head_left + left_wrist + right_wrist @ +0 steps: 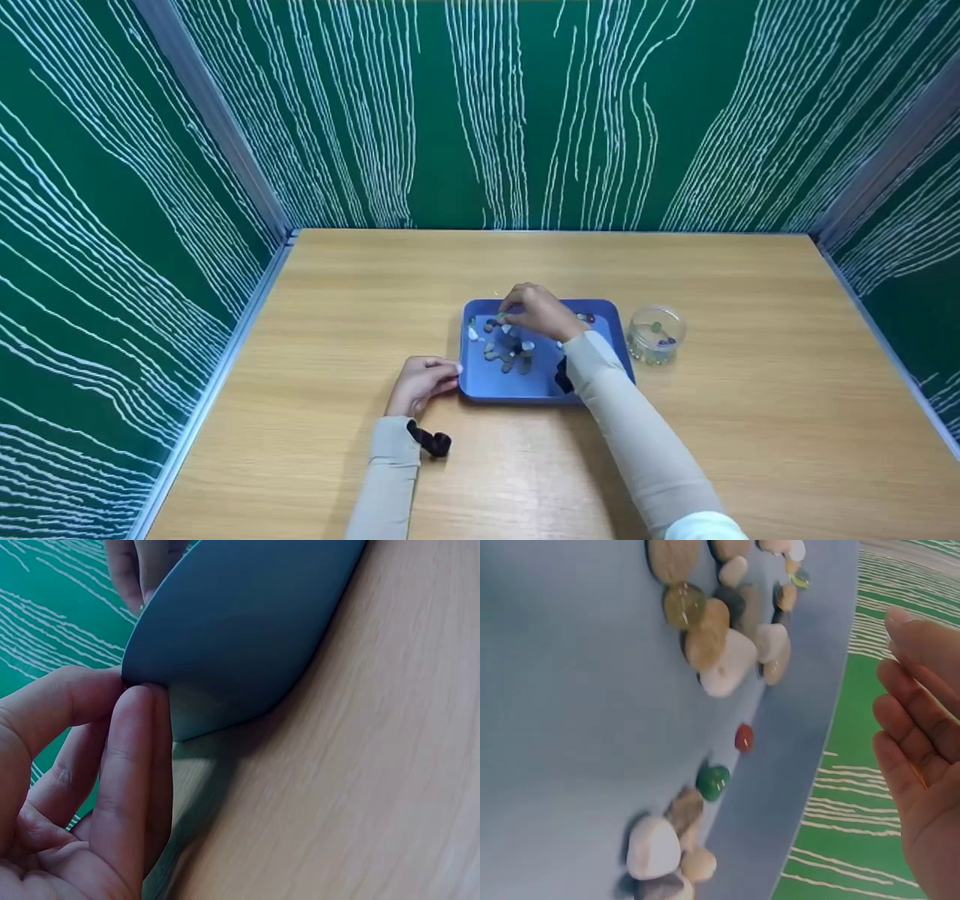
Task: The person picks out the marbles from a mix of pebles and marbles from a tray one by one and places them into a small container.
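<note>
A blue tray (540, 386) holds grey, brown and white pebbles (506, 360) with a few coloured glass stones. My left hand (425, 382) pinches the tray's left rim between thumb and fingers, as the left wrist view shows close up. Over the tray's far side, my right hand (544, 311) has thumb and fingertips close together at a small green glass stone (501, 316). In the right wrist view the right hand (926, 735) is partly cut off and that stone is hidden. A red stone (744, 737) and a heart-like green stone (713, 782) lie near the far wall.
To the right of the tray stands a clear round tub (656, 335) with several glass stones in it. The wooden table (337, 300) is bordered by green panels (435, 150) with white wavy lines. Dark straps hang at both wrists.
</note>
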Tool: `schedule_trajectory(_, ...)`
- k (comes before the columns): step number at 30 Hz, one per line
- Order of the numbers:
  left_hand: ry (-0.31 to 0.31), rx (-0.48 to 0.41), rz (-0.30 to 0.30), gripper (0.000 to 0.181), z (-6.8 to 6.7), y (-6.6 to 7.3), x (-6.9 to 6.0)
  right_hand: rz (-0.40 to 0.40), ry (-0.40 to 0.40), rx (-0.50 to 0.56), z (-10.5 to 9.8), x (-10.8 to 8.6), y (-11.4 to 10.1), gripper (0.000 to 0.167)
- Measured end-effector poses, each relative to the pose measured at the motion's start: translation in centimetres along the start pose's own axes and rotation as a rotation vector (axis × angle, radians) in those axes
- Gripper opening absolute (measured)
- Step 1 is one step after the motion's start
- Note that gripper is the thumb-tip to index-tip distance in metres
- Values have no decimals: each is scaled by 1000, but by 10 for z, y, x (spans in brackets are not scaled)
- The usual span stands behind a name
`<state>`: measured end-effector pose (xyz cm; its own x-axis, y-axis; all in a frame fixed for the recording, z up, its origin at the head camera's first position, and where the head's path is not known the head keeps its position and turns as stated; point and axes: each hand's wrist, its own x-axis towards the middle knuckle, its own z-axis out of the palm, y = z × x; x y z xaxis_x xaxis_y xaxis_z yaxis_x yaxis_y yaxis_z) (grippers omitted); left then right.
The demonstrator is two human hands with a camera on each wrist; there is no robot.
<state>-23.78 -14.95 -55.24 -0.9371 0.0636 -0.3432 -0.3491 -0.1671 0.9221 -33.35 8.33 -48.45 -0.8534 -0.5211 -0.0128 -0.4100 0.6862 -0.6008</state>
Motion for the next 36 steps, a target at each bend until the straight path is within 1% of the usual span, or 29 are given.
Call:
schedule_trajectory(4,6,-4,-4,21,0,0,0,-19,25,-14,-8,-8,5,17)
schedule_trajectory(7,15,-4,-10,17,0,0,0,2,43,-6,-13,-13,9,16)
schedule_trajectory(11,22,-3,-14,14,0,0,1,39,45,-2,-20,-21,14,16)
schedule_trajectory(16,28,-2,-18,17,0,-1,1,69,57,1,-27,-31,18,17)
schedule_trajectory(23,29,-5,-17,19,1,0,-1,85,94,8,-38,-45,29,15)
schedule_trajectory(32,19,-10,-11,17,1,-1,0,74,153,24,-55,-63,45,13)
schedule_trajectory(36,15,-15,-13,13,0,-1,1,49,191,3,-62,-71,51,12)
